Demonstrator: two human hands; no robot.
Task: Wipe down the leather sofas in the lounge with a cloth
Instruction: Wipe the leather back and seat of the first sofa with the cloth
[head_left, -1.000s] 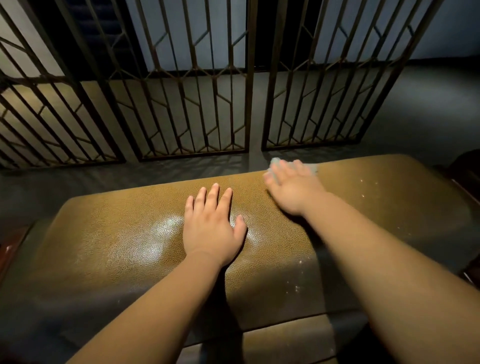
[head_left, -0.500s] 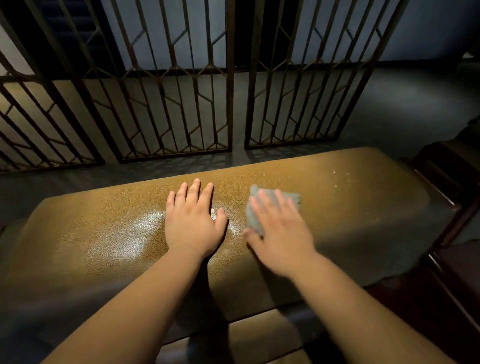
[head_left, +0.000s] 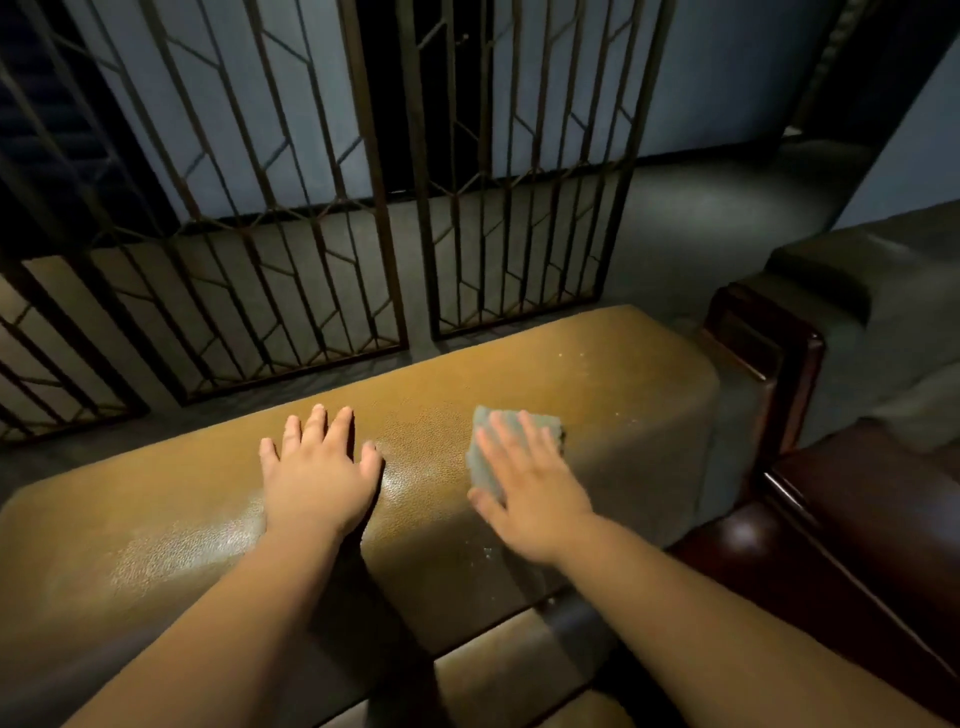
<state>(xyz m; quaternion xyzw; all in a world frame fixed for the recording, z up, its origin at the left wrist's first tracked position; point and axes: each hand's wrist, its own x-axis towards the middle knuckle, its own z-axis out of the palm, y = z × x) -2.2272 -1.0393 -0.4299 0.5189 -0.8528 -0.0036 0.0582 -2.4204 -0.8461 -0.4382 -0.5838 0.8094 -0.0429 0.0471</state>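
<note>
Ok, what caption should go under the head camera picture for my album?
Right hand presses a grey cloth flat on the tan leather sofa back while the left hand rests beside it.

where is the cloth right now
In the head view the grey cloth lies on top of the tan sofa back, pressed flat under the right hand, right of the left hand.

Showing are two hands, a left hand (head_left: 317, 478) and right hand (head_left: 524, 488), one cloth (head_left: 491, 441), two sofas: a tan sofa (head_left: 597, 379) and a dark sofa (head_left: 857, 291), and three metal grilles (head_left: 291, 218).
</note>
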